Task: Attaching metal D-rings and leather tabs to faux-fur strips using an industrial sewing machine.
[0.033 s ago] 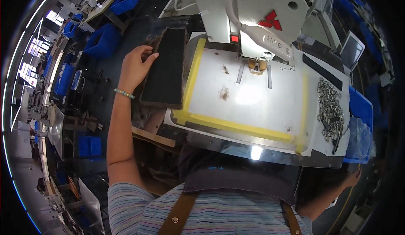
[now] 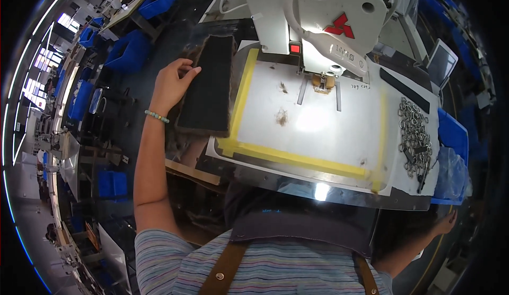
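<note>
Head view, left to right: one blue bin (image 2: pixel 127 51) of medium size stands on the floor among further bins too scattered to count reliably. One left hand (image 2: pixel 172 85), wearing one beaded bracelet (image 2: pixel 157 117), lies over the left edge of one black panel (image 2: pixel 209 85); thumb and forefinger are slightly spread, and whether the remaining fingers press on it cannot be told. The panel is long and flat, its matt black face up, brown fur fringing its edges; it is located just left of the one white sheet (image 2: pixel 328 146). Yellow tape (image 2: pixel 297 157) borders that sheet on three sides: left, near and right. Two larger tufts of brown fibre (image 2: pixel 281 117) lie on the sheet, left of two slots. One white sewing machine (image 2: pixel 270 16) stands over the far side. Further right are one black strip (image 2: pixel 405 90), a cluster of metal rings (image 2: pixel 414 130) overlapping too much to count, one screen (image 2: pixel 443 63), one right hand (image 2: pixel 446 224), its finger grip too small to tell, and one clear plastic bag (image 2: pixel 449 174) in one blue tray (image 2: pixel 454 127).
</note>
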The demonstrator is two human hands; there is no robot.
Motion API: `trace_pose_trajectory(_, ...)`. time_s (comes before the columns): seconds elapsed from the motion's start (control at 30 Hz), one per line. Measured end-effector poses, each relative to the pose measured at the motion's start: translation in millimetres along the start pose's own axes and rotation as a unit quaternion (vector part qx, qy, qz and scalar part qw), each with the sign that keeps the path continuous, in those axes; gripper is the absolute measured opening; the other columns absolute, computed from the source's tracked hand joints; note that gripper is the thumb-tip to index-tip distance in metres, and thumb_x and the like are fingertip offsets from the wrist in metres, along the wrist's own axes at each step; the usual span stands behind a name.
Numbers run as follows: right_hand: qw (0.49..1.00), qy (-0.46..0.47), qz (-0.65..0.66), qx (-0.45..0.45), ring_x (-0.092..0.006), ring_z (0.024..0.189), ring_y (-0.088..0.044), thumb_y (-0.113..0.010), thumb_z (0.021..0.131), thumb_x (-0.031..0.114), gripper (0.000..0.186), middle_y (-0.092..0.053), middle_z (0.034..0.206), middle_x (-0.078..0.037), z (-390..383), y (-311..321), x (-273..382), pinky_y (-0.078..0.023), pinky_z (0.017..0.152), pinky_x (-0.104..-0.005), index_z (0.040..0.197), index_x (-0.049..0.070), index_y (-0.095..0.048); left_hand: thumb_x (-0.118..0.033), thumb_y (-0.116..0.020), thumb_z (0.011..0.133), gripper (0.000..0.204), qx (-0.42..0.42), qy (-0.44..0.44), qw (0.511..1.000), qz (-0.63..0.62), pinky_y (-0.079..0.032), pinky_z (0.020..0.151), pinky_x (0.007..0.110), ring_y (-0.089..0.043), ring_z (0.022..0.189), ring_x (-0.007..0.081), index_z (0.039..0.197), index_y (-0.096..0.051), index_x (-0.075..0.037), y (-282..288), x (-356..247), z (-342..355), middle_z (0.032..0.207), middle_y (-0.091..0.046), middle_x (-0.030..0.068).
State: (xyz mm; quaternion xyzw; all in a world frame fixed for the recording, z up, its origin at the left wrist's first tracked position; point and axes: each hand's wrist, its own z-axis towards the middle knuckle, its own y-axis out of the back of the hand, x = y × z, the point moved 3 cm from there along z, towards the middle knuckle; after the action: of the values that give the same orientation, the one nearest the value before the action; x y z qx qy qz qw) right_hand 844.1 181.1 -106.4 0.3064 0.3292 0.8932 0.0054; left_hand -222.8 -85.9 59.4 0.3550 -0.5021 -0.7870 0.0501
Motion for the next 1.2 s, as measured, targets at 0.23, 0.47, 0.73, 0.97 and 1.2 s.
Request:
trace_pose_trajectory(0.23,0.976,0.039,0.215,-0.005,-0.0252,0.117,-0.074,-0.065,0.109,0.029,0.037,-0.076,0.134,-0.010,9.1,66.0,163.5,-0.058,0.098,-0.0340,0.137,0.007,-0.075,-0.027,-0.084,0.094,0.046,0.038,-0.034,0.998,-0.043,-0.056,0.086,0.033,-0.072,0.092,0.0194,0.129,-0.070,0.000,-28.2,18.0,6.0,0.104,-0.077,0.0127)
trace_pose_trajectory(0.47,0.953,0.111,0.283,0.003,-0.0241,0.125,-0.070,-0.058,0.113,0.020,0.035,-0.071,0.141,-0.009,-36.0,119.4,285.9,-0.059,0.104,-0.0349,0.139,0.001,-0.071,-0.010,-0.073,0.094,0.049,0.097,-0.110,0.989,-0.036,-0.053,0.087,0.033,-0.065,0.089,0.0195,0.139,-0.059,0.002,52.2,-86.5,-43.3,0.106,-0.071,0.0198)
trace_pose_trajectory(0.73,0.907,0.280,0.306,0.071,-0.0187,0.119,-0.072,-0.061,0.110,0.009,0.025,-0.071,0.141,-0.012,-67.8,93.4,388.7,-0.062,0.093,-0.0308,0.129,0.004,-0.076,-0.009,-0.069,0.091,0.064,0.423,-0.230,0.876,-0.017,-0.052,0.081,0.054,-0.067,0.086,0.0477,0.150,-0.046,0.000,-45.0,-168.6,-121.0,0.087,-0.068,0.0267)
trace_pose_trajectory(0.97,0.832,0.334,0.380,0.230,-0.0112,0.106,-0.070,-0.067,0.106,0.008,0.020,-0.071,0.137,-0.007,-94.2,50.4,440.9,-0.058,0.087,-0.0253,0.120,0.003,-0.080,-0.008,-0.069,0.097,0.059,0.426,-0.035,0.855,-0.295,-0.046,0.069,0.031,-0.061,0.075,0.0134,0.151,-0.047,-0.001,-112.1,-177.1,-128.8,0.082,-0.064,0.0039)
trace_pose_trajectory(1.2,0.792,0.370,0.325,0.361,-0.0114,0.107,-0.070,-0.068,0.106,0.012,0.020,-0.071,0.134,-0.005,-91.1,-3.7,476.9,-0.058,0.084,-0.0273,0.120,0.003,-0.079,-0.007,-0.075,0.097,0.041,0.379,-0.227,0.839,-0.318,-0.056,0.083,0.033,-0.067,0.093,0.0196,0.135,-0.063,-0.001,-109.7,-211.3,-113.2,0.102,-0.068,0.0075)
